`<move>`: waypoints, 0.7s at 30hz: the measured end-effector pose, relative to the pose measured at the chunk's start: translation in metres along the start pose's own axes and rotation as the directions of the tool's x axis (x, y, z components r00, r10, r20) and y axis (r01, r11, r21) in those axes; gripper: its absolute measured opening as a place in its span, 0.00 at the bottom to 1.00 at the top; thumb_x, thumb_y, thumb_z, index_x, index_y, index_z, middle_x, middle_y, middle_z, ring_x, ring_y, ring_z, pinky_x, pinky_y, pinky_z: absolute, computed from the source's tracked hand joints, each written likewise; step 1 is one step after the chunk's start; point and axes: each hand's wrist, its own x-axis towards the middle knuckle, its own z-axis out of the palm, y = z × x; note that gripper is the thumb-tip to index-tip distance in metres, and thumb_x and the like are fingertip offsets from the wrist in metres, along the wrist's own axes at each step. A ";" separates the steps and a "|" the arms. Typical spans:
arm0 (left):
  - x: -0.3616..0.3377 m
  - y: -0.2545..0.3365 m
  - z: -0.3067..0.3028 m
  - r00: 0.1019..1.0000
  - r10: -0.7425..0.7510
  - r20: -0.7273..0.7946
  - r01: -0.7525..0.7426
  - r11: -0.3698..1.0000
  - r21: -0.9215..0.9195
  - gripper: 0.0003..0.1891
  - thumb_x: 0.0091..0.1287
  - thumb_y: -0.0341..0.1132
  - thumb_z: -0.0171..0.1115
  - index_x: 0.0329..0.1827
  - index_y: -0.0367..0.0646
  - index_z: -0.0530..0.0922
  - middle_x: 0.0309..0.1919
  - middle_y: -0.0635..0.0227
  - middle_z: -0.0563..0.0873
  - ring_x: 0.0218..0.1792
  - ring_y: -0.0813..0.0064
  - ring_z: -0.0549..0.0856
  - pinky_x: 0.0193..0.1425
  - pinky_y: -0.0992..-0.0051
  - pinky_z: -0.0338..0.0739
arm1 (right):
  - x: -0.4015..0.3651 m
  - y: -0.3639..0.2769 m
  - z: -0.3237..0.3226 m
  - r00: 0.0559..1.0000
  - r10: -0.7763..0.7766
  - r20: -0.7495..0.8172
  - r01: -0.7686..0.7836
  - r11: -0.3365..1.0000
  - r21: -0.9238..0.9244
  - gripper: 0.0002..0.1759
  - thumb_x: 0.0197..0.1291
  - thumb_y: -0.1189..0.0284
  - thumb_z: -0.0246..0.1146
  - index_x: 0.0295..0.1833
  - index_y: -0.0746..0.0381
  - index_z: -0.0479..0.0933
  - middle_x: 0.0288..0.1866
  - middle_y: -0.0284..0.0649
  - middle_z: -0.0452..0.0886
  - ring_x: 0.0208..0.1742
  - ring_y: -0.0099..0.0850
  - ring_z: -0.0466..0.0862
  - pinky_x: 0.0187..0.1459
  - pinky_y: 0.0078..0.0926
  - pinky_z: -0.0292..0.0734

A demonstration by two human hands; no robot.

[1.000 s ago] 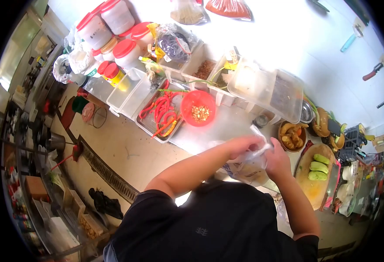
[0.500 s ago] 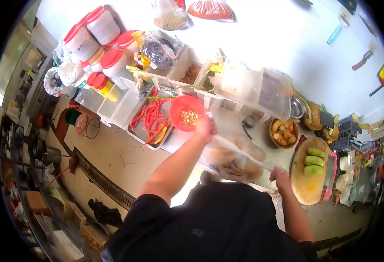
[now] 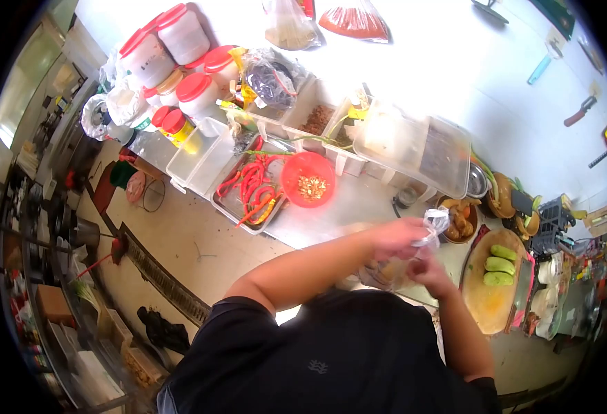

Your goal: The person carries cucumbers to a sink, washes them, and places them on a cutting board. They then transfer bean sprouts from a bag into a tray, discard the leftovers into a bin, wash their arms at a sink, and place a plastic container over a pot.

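My left hand (image 3: pixel 401 238) and my right hand (image 3: pixel 433 274) are close together over the front of the counter, both closed on the neck of a clear plastic bag (image 3: pixel 383 274). The bag's gathered top (image 3: pixel 437 219) sticks up past my left fingers. Its body, with tan-brown contents I cannot make out, hangs partly hidden behind my left forearm. To the left, a red bowl (image 3: pixel 293 181) holds chopped pieces, beside a metal tray (image 3: pixel 270 222) of long red peppers (image 3: pixel 252 181). Just beyond my hands is a bowl of brown pieces (image 3: pixel 461 222).
At right, a round wooden cutting board (image 3: pixel 486 307) carries three pale green gourds (image 3: pixel 499 265). Along the wall stand clear bins (image 3: pixel 417 148) and red-lidded tubs (image 3: pixel 196 93). Knives (image 3: pixel 581 110) hang on the wall. A floor drain (image 3: pixel 162 276) runs at left.
My left hand has moved right from beside the red bowl to meet my right hand. The stretched bag neck is now bunched between them. The view has shifted slightly.
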 end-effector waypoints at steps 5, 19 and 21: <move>-0.003 -0.021 0.028 0.996 0.093 0.014 -0.091 0.991 -0.097 0.14 0.61 0.30 0.52 0.51 0.41 0.69 0.39 0.60 0.82 0.28 0.77 0.79 0.25 0.81 0.69 | 0.050 0.055 0.024 0.842 -0.524 -0.131 0.213 0.545 -0.811 0.17 0.66 0.64 0.52 0.57 0.58 0.67 0.37 0.34 0.74 0.34 0.23 0.77 0.33 0.20 0.72; -0.026 -0.020 -0.060 0.826 0.550 0.119 -0.252 0.173 0.952 0.25 0.58 0.27 0.55 0.61 0.45 0.70 0.59 0.53 0.75 0.60 0.56 0.75 0.61 0.65 0.70 | 0.022 -0.023 0.026 0.979 0.111 -0.173 -0.185 0.844 -0.503 0.09 0.52 0.70 0.67 0.32 0.66 0.81 0.30 0.36 0.82 0.31 0.24 0.80 0.33 0.23 0.73; -0.025 -0.025 -0.050 0.961 0.218 0.170 -0.193 0.086 0.978 0.18 0.58 0.31 0.56 0.54 0.46 0.75 0.49 0.53 0.81 0.51 0.55 0.80 0.54 0.63 0.73 | 0.030 -0.028 0.028 0.989 -0.074 -0.127 -0.030 0.744 -0.667 0.10 0.47 0.70 0.70 0.32 0.65 0.81 0.29 0.35 0.82 0.31 0.24 0.80 0.35 0.25 0.74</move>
